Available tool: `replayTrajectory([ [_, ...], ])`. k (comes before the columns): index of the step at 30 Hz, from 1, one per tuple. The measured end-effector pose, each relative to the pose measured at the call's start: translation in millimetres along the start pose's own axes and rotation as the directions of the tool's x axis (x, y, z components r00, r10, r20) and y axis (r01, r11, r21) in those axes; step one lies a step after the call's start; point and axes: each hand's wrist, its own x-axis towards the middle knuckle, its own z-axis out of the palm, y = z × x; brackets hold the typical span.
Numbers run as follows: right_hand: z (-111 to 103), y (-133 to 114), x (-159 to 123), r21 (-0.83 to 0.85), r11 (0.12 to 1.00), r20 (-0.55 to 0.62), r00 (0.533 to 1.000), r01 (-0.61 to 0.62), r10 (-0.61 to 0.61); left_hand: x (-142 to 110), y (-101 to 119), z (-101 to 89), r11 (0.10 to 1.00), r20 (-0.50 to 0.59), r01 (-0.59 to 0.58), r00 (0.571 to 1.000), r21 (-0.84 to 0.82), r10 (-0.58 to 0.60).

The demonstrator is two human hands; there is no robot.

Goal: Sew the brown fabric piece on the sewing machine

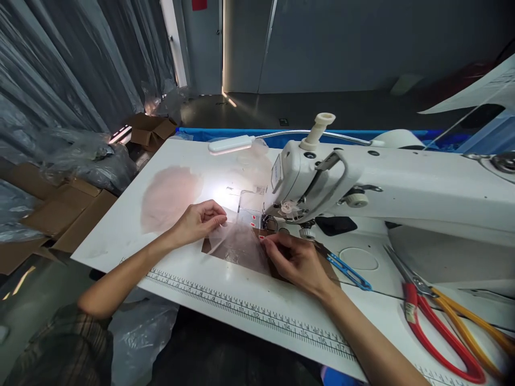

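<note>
Film (237, 244), a clear sheet over a brown patch, lies on the white table (193, 292) before the sewing machine (322, 177), its long axis running toward the needle. Left hand (199, 220) pinches its far-left corner; right hand (295, 260) presses curled fingertips on its right edge.

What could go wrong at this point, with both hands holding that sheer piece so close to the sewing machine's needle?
The right hand rests just in front of the presser foot, so its fingertips could likely get caught if the sewing machine runs. The sheer fabric, pinched by the left hand, looks thin and could pucker or shift. The red-handled scissors lie near the table edge and might get knocked off.
</note>
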Motion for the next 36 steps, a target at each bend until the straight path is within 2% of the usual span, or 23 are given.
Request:
replayTrajectory([
  [2,-3.1,-4.9,1.8,0.075,0.993,-0.018,0.995,-0.092,0.094,-4.5,13.7,1.8,0.987,0.092,0.047,0.995,-0.154,-0.033],
  [5,-12.2,-19.9,4.5,0.151,0.981,0.047,0.992,-0.124,0.118,-18.5,42.8,12.5,0.983,0.255,0.024,0.967,-0.184,0.025],
  [6,-15.5,-26.7,4.6,0.182,0.978,0.088,0.992,-0.1,0.085,-25.1,54.0,17.6,0.984,0.344,-0.008,0.936,-0.18,0.07],
  [7,-18.3,-33.9,3.9,0.227,0.972,0.127,0.991,-0.063,0.035,-32.2,65.1,22.8,0.98,0.44,-0.04,0.89,-0.193,0.123],
  [9,-21.7,-48.0,-0.3,0.392,0.92,0.201,0.976,0.0,-0.086,-46.5,85.1,30.7,0.972,0.593,-0.028,0.788,-0.234,0.165],
  [11,-21.8,-58.3,-7.6,0.598,0.8,0.309,0.937,-0.057,-0.164,-57.4,98.7,31.7,0.969,0.635,0.034,0.761,-0.245,0.134],
  [12,-21.0,-61.1,-11.8,0.67,0.728,0.391,0.902,-0.145,-0.18,-60.6,102.3,28.9,0.967,0.628,0.072,0.772,-0.246,0.103],
  [14,-19.4,-61.2,-19.2,0.693,0.614,0.592,0.784,-0.377,-0.186,-62.0,103.0,17.5,0.964,0.581,0.143,0.813,-0.226,0.016],
  [16,-19.6,-55.2,-22.3,0.593,0.576,0.752,0.642,-0.563,-0.147,-57.3,96.2,2.0,0.974,0.5,0.165,0.863,-0.155,-0.067],
  [17,-20.7,-50.7,-21.6,0.534,0.573,0.799,0.592,-0.622,-0.102,-53.3,90.5,-5.6,0.986,0.449,0.144,0.889,-0.089,-0.089],
  [18,-22.5,-45.7,-19.2,0.48,0.579,0.823,0.568,-0.659,-0.037,-48.7,83.3,-12.3,0.995,0.393,0.104,0.915,0.001,-0.096],
  [19,-24.7,-40.6,-15.4,0.433,0.594,0.823,0.566,-0.678,0.046,-43.6,74.9,-17.8,0.992,0.333,0.048,0.939,0.115,-0.084],
  [21,-29.2,-31.2,-4.8,0.33,0.67,0.747,0.618,-0.665,0.245,-32.7,55.4,-24.8,0.917,0.218,-0.072,0.976,0.392,-0.016],
  [22,-30.9,-27.0,1.0,0.246,0.734,0.668,0.659,-0.633,0.344,-27.2,45.1,-26.4,0.838,0.177,-0.117,0.984,0.533,0.025],
  [24,-31.8,-19.7,11.1,-0.02,0.842,0.437,0.753,-0.539,0.492,-16.2,26.4,-26.5,0.625,0.156,-0.176,0.984,0.76,0.088],
  [26,-28.7,-13.4,16.6,-0.286,0.829,0.235,0.803,-0.481,0.547,-5.8,14.5,-23.4,0.42,0.16,-0.215,0.974,0.881,0.161],
  [28,-22.9,-7.4,16.6,-0.405,0.79,0.127,0.828,-0.46,0.547,3.7,11.3,-17.2,0.318,0.207,-0.289,0.941,0.903,0.267],
  [30,-16.9,-1.8,12.7,-0.406,0.795,0.067,0.853,-0.451,0.518,12.2,14.3,-8.1,0.341,0.309,-0.43,0.882,0.836,0.356],
  [33,-11.1,5.7,4.5,-0.392,0.802,-0.019,0.875,-0.451,0.483,24.2,19.3,6.9,0.526,0.477,-0.627,0.779,0.575,0.407],
  [36,-9.0,11.3,-1.7,-0.408,0.806,-0.079,0.897,-0.428,0.436,36.1,15.3,15.9,0.712,0.576,-0.616,0.733,0.337,0.362],
])
